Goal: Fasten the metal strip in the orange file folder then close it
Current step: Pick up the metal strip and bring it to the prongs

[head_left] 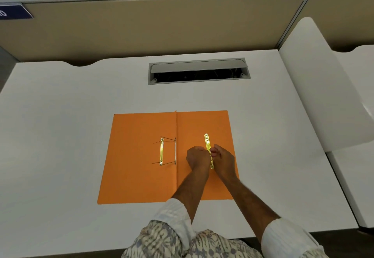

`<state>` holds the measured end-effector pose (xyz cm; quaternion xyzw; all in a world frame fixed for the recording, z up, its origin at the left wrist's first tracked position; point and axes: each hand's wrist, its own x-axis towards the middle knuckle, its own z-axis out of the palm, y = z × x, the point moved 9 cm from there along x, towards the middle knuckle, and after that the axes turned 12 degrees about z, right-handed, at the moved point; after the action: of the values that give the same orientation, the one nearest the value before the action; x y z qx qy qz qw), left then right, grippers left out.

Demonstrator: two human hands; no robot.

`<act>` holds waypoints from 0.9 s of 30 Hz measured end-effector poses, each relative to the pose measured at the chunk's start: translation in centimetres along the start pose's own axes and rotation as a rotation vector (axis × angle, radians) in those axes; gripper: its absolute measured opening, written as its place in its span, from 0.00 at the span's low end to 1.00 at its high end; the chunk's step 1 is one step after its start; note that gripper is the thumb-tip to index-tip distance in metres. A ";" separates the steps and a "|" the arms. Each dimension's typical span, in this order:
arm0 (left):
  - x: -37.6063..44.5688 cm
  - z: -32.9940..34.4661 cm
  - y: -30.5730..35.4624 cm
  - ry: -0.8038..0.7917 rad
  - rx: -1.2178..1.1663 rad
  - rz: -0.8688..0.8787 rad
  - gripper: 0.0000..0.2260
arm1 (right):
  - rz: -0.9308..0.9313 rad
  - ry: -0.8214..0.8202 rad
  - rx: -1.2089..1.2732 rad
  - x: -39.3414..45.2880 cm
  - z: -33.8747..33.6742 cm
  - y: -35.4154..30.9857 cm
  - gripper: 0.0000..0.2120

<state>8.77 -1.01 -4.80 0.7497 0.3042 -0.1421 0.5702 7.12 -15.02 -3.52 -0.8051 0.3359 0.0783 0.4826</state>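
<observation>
An orange file folder (139,168) lies open and flat on the white desk. On its left leaf, by the spine, sits a brass fastener base (161,152) with two thin prongs sticking out sideways. A loose brass metal strip (207,140) with holes lies lengthwise on the right leaf. My left hand (197,157) and my right hand (223,159) meet at the strip's middle, fingers curled and pinching it from either side. The hands hide the strip's lower half.
A grey cable hatch (199,71) with its lid raised is set into the white desk (60,126) behind the folder. A beige partition (141,26) closes the far edge. A white divider (315,87) stands on the right.
</observation>
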 end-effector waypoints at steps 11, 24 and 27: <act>0.5 0.8 -0.8 -0.068 -0.091 -0.144 0.04 | -0.007 0.002 -0.020 0.1 0.0 -0.1 0.11; 0.3 0.1 1.5 0.005 -0.032 -0.017 0.10 | -0.017 0.024 -0.006 0.2 -0.1 -0.1 0.09; 0.7 0.0 1.6 -0.006 0.020 -0.023 0.09 | -0.001 0.019 -0.018 0.4 0.0 0.0 0.10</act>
<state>10.25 -1.10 -3.98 0.7514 0.3097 -0.1539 0.5620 7.41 -15.23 -3.70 -0.8104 0.3393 0.0733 0.4720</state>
